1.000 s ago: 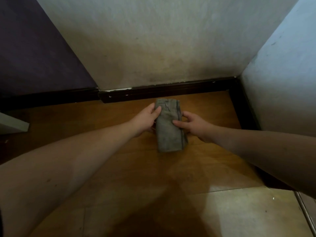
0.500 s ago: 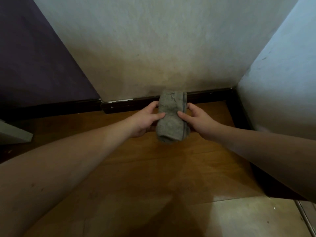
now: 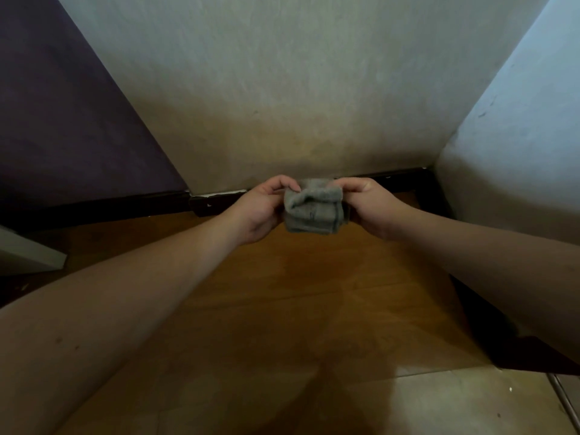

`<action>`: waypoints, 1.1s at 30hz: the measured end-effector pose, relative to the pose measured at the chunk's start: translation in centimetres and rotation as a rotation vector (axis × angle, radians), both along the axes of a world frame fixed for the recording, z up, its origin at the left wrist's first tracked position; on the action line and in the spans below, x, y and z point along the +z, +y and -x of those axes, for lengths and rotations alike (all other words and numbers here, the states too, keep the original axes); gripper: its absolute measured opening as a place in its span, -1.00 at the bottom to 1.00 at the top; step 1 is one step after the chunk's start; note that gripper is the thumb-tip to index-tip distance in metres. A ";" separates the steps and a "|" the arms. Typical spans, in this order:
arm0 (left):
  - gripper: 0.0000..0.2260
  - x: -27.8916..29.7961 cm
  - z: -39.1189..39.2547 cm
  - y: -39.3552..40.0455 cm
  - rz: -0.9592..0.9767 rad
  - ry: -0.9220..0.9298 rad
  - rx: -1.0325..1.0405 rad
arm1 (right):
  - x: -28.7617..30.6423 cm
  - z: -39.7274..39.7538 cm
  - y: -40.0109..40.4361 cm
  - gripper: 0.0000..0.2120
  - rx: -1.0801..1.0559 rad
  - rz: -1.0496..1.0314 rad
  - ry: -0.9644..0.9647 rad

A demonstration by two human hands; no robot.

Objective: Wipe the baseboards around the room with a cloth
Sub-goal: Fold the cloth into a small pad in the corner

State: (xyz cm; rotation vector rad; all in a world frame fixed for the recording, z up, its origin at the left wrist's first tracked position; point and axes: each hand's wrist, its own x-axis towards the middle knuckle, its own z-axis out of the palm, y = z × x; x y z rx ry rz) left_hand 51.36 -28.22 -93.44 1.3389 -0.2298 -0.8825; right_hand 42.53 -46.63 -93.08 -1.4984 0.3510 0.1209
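1. While both hands meet in front of the wall, the left hand [image 3: 257, 210] and the right hand [image 3: 372, 208] each pinch an upper corner of the folded grey cloth [image 3: 312, 211], so each grip is clamped on the fabric.
2. Held up between the two grips, the cloth hangs clear of the floor [image 3: 314, 293], its top edge folded over toward the camera (a thin dark seam runs down its right side).
3. Just behind the grips runs the dark baseboard [image 3: 216, 204], which shows pale chips along its top edge; whether the cloth touches it cannot be told.
4. Above the grips rises a pale wall [image 3: 298, 89], stained yellowish toward the bottom.
5. Left of the left grip, a dark purple wall [image 3: 62, 120] meets the pale one at a jutting corner.
6. Right of the right grip, a bluish-white wall [image 3: 518, 136] forms an inner corner, with dark baseboard along its foot too.
7. Below the grips, the floor is orange-brown wood, giving way nearer the camera to paler tile [image 3: 439, 403].
8. Far left of the grips, a white board edge [image 3: 28, 255] pokes into view.
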 end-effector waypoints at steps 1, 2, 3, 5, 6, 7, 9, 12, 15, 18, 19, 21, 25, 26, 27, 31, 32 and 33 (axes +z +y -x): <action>-0.51 -0.2 0.0 0.0 -0.002 0.003 0.015 | 0.0 -0.1 0.0 -0.68 -0.008 0.038 -0.005; -0.50 -0.4 0.0 -0.1 0.001 0.010 0.024 | 0.0 -0.1 0.0 -0.61 -0.010 0.081 -0.013; -0.54 -0.6 0.0 -0.1 0.008 0.025 0.031 | 0.0 -0.1 -0.1 -0.55 -0.005 0.124 -0.023; -0.69 -0.6 0.0 -0.1 0.017 0.070 0.038 | -0.2 0.1 -0.1 -0.53 0.002 0.175 -0.032; -0.75 -0.5 0.1 -0.1 0.005 0.088 0.034 | -0.3 0.2 -0.1 -0.56 -0.006 0.175 -0.029; -0.82 -0.3 0.2 -0.2 -0.013 0.090 0.018 | -0.3 0.2 -0.2 -0.58 -0.019 0.170 -0.025; -0.93 -0.3 0.2 0.0 -0.055 0.065 -0.065 | -0.3 0.2 -0.2 -0.57 -0.043 0.140 -0.013; -0.71 -0.6 0.2 0.2 -0.090 0.053 -0.150 | -0.2 0.3 -0.3 -0.53 -0.070 0.071 0.007; -0.65 -0.3 0.3 0.1 -0.086 0.006 -0.123 | -0.6 0.5 -0.5 -0.58 -0.074 0.047 0.024; -0.61 -0.3 0.2 0.2 -0.071 -0.057 -0.124 | -0.9 0.6 -0.1 -0.70 -0.061 -0.029 0.052; -0.60 -0.4 0.2 0.2 -0.066 -0.075 -0.130 | -1.0 0.6 0.0 -0.69 -0.056 -0.051 0.065; -0.57 -0.5 0.3 0.3 -0.067 -0.118 -0.142 | -1.7 0.6 0.1 -0.54 -0.057 -0.081 0.108; -0.53 -0.7 0.6 0.0 -0.056 -0.216 -0.149 | -3.2 0.8 -0.1 -0.27 0.034 -0.093 0.205; -0.52 -0.8 0.6 0.0 -0.052 -0.233 -0.146 | -3.4 0.8 -0.1 -0.30 0.049 -0.089 0.207; -0.54 -0.8 0.6 0.0 -0.052 -0.243 -0.143 | -3.5 0.9 -0.2 -0.32 0.051 -0.087 0.199; -0.81 -0.5 0.6 -0.3 -0.027 -0.128 -0.073 | -3.7 0.7 -0.5 -0.25 0.038 -0.113 0.110; -0.83 -0.5 0.6 -0.4 -0.031 -0.110 -0.050 | -3.7 0.6 -0.6 -0.24 0.031 -0.105 0.095; -0.83 -0.6 0.5 -0.4 -0.035 -0.099 -0.039 | -3.7 0.5 -0.6 -0.22 0.026 -0.085 0.081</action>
